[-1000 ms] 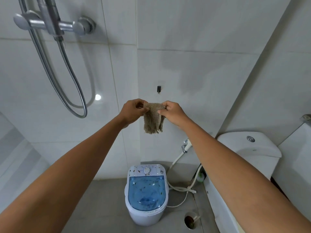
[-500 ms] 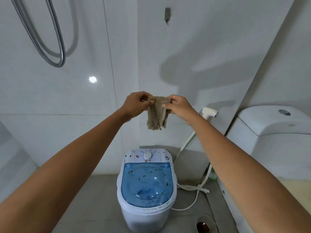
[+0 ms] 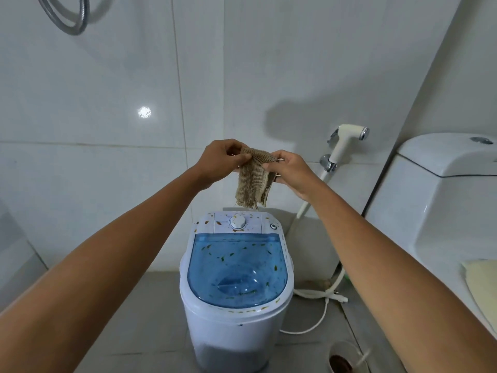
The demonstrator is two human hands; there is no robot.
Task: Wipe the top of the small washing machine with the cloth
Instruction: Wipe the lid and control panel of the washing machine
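Note:
A small white washing machine (image 3: 236, 327) stands on the grey floor below my hands. Its blue see-through lid (image 3: 238, 270) and white control panel with a round dial (image 3: 237, 221) are speckled with small brown and green bits. A brownish woven cloth (image 3: 252, 184) hangs in the air just above the panel. My left hand (image 3: 219, 164) pinches its upper left edge and my right hand (image 3: 289, 172) pinches its upper right edge. The cloth's lower end hangs apart from the machine.
A white toilet (image 3: 441, 211) stands at the right. A bidet sprayer (image 3: 347, 142) hangs on the tiled wall, its white hose (image 3: 320, 293) trailing on the floor. A floor drain (image 3: 341, 363) lies right of the machine. A shower hose loop (image 3: 67, 20) hangs top left.
Both hands have come down with the cloth toward the machine. The view has tilted down and closer, so the machine looks larger and the shower fittings have left the frame.

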